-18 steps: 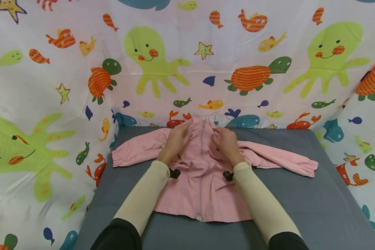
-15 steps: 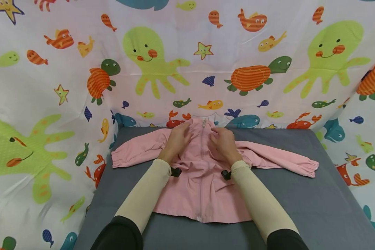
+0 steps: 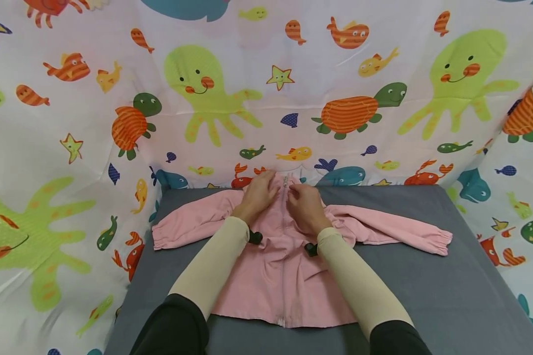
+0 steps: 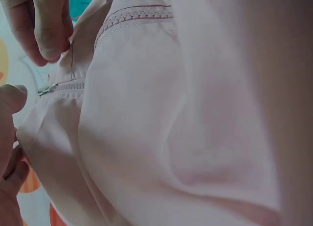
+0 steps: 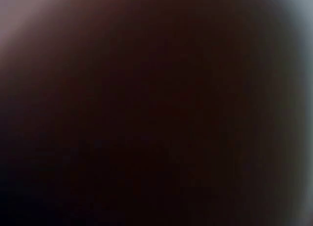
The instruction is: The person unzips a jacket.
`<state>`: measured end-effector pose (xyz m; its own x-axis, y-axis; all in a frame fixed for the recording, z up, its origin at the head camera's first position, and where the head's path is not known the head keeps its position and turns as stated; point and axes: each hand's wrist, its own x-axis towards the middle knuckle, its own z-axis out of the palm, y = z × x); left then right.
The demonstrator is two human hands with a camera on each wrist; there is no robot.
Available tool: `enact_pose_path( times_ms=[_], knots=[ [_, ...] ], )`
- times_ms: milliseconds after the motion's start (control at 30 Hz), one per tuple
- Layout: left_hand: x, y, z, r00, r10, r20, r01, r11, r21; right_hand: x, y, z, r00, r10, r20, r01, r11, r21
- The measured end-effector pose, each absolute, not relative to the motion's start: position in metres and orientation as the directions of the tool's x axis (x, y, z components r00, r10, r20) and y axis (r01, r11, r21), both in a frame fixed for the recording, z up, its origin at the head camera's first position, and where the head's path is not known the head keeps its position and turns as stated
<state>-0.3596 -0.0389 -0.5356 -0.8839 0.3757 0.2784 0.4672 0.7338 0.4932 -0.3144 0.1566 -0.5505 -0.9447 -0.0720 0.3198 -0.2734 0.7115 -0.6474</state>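
The pink jacket (image 3: 270, 281) lies collar (image 3: 290, 179) away, zipper (image 3: 283, 261) lengthwise, sleeves (image 3: 193, 222) sideways; left grip (image 3: 256, 197) parted, closure of right grip (image 3: 307, 206) unclear.

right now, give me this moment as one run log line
pink zip-front fabric jacket: sleeves spread on grey surface | left hand: at collar | right hand: near collar | right wrist view: dark blur
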Motion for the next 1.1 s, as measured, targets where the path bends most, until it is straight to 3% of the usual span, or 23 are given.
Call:
enact_pose_path(
  times_ms=[233, 467, 700, 933, 1100],
  knots=[
    [-0.362, -0.035, -0.537, -0.893, 0.373, 0.251, 0.449, 0.762, 0.467, -0.313, 0.147, -0.553, -0.943, -0.062, 0.327, -0.269, 0.72, -0.64],
    [-0.359, -0.033, -0.538, -0.939, 0.276, 0.204, 0.342, 0.711, 0.614, -0.316, 0.141, -0.553, -0.922, -0.086, 0.378, -0.312, 0.746, -0.589],
    [-0.359, -0.032, -0.532, -0.953, 0.249, 0.17, 0.296, 0.66, 0.69, -0.321, 0.139, -0.55, -0.887, -0.142, 0.439, -0.385, 0.753, -0.534],
    [-0.358, -0.038, -0.528, -0.947, 0.302, 0.111, 0.284, 0.625, 0.727, -0.318, 0.137, -0.545, -0.803, -0.118, 0.584, -0.464, 0.738, -0.49],
    [-0.355, -0.042, -0.522, -0.948, 0.282, 0.149, 0.294, 0.59, 0.752, -0.318, 0.134, -0.544, -0.722, -0.128, 0.68, -0.531, 0.733, -0.425]
  ],
)
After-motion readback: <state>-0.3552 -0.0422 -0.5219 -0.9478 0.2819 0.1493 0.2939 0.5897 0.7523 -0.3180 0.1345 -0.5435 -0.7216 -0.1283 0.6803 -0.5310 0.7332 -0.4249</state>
